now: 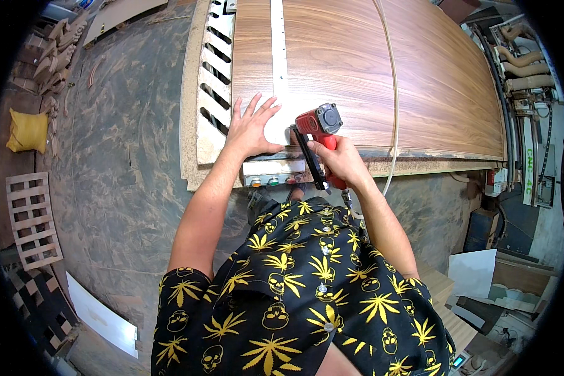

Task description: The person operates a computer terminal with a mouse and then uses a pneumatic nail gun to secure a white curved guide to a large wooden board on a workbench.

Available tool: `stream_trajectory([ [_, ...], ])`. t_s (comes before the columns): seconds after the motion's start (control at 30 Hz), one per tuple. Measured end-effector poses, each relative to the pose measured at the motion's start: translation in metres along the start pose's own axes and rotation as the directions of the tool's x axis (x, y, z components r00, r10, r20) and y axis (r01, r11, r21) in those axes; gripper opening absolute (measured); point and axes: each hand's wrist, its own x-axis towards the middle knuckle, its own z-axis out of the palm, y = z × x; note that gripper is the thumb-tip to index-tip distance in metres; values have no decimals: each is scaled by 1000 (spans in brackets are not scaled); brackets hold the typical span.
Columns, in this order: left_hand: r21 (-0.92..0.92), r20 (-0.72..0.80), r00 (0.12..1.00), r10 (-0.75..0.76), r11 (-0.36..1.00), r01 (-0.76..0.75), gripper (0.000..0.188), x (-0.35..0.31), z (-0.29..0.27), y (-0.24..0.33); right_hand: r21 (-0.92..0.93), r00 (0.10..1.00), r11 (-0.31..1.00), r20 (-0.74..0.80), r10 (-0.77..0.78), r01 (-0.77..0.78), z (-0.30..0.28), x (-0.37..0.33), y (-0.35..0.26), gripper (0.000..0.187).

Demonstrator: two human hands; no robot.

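My left hand (252, 130) lies with spread fingers at the near edge of a brown wood-grain panel (338, 62). Its thumb and fingertips rest beside and on the near end of a long white strip (278, 50), which runs away across the panel. My right hand (343, 161) is wrapped round the grip of a red and black air nail gun (320, 119). The gun's nose points at the white strip's near end; whether it touches is hard to see. Left of the panel lies a pale board with slanted slots (214, 69).
A thin air hose (393, 81) crosses the panel. Below the near edge sits a control box with coloured buttons (273, 172). Machinery with ducts (526, 69) stands at the right. A yellow sack (27, 131) and a wooden lattice (34, 216) are on the left.
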Motion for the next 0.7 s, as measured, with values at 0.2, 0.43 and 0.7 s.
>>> stream_trajectory([
  [0.2, 11, 44, 999, -25, 1000, 24, 112, 1, -3, 2, -31, 999, 998, 10, 49, -49, -1, -1, -4, 44],
  [0.43, 21, 37, 999, -16, 1000, 15, 111, 1, -2, 1, 19, 1000, 1000, -15, 12, -12, -1, -4, -3, 43],
  [0.7, -15, -18, 1000, 14, 1000, -14, 109, 0, 5, -4, 36, 999, 999, -36, -19, 20, -8, 13, -18, 38],
])
